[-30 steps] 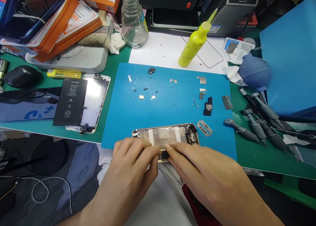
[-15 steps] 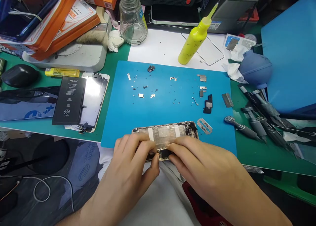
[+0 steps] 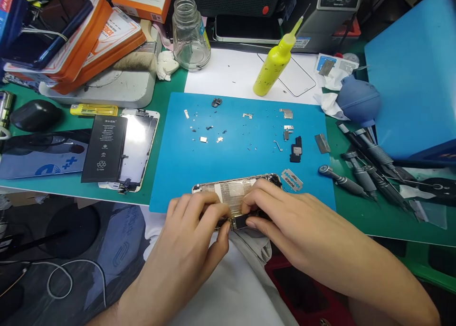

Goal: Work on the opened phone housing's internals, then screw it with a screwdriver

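Observation:
An opened gold phone housing lies at the near edge of the blue work mat, with strips of white tape across its inside. My left hand grips the housing's near left edge, fingers curled over it. My right hand is closed on the near right part, its fingertips pinching a small dark component at the housing's near edge. Both hands hide most of the housing's lower half.
Several tiny screws and metal brackets lie spread over the mat, with a razor blade beside the housing. A black battery rests on a screen assembly at left. Screwdrivers, a blue blower, a yellow bottle and a glass jar stand around.
My right hand has moved up over the housing and its fingers have closed tighter on the dark part. The left hand stays on the near left edge.

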The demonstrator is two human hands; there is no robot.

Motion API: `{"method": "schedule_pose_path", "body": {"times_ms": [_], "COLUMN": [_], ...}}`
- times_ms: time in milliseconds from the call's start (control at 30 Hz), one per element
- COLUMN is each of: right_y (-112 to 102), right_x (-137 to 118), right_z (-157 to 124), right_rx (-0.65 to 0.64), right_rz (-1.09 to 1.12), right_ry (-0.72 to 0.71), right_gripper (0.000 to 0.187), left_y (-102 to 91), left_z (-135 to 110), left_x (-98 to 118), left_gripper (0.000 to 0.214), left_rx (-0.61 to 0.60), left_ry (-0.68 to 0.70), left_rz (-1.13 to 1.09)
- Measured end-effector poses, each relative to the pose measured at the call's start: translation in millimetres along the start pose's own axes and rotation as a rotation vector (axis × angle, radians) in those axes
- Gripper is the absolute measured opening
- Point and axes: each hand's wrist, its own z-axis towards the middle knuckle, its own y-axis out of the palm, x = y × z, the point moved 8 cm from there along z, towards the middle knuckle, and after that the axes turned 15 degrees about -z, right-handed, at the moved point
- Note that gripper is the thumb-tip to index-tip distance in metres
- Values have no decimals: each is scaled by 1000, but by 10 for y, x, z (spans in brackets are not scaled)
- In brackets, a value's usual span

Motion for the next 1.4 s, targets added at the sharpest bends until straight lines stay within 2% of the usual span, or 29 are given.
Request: {"method": "schedule_pose_path", "body": {"times_ms": [167,300,433,533,667,800,900,1067,1400], "right_y": [-84,-169,-231,-223,-97,44,94,125,93], "right_x": [36,72,185,314,431,428,462,536,530], "right_z": [13,-15,-206,-459,-753,-848,-891,-948,-908], "right_rx": [-26,48,227,417,638,744,800,850,875], "right_rz": [145,271,359,356,311,305,328,368,373], "right_ry": [31,34,59,145,313,378,422,445,429], "right_gripper": [15,15,27,30,28,27,26,27,26], "left_y": [-2,8,22,41,149,273,309,291,354], "left_z": [37,70,77,69,130,240,287,269,152], "left_x": [72,151,185,198,267,389,436,415,256], "left_gripper": [27,17,16,22,41,33,23,25,30], "left_rx": [4,71,57,26,-12,-25,-54,-81,-135], "left_ry": [69,142,199,219,228,253,271,278,165], "left_rz": [63,104,89,119,209,303,317,284,129]}}
